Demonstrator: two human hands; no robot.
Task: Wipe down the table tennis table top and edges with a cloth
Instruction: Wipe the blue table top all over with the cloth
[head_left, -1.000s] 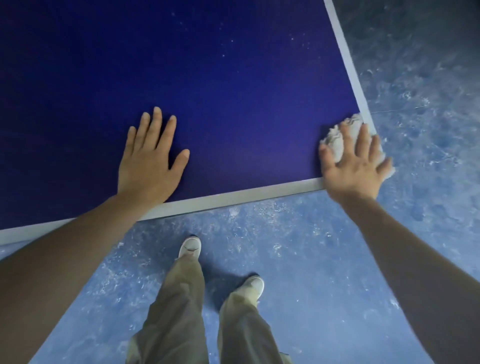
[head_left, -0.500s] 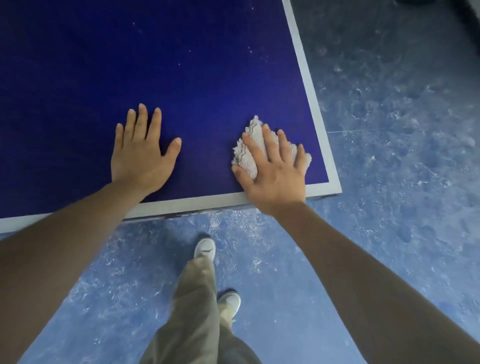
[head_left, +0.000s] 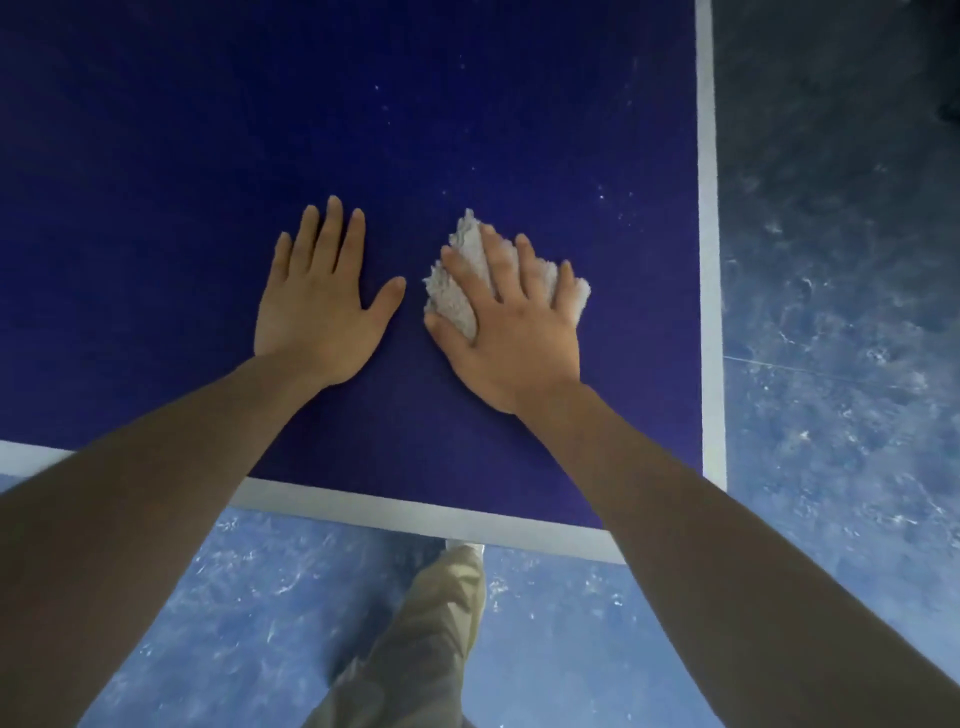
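Head view: cloth (head_left: 467, 280) well inside white edges (head_left: 709, 260).

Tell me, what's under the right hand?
A crumpled pale cloth, pressed flat by the right hand onto the blue table top. The cloth's middle is covered.

Below me I see a mottled blue floor (head_left: 831, 364) with pale scuffed streaks, darker toward the upper right corner; a thin pale line crosses it at right.

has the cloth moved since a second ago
Yes. The cloth, under the right hand, went from the table's corner leftward and inward onto the blue top.
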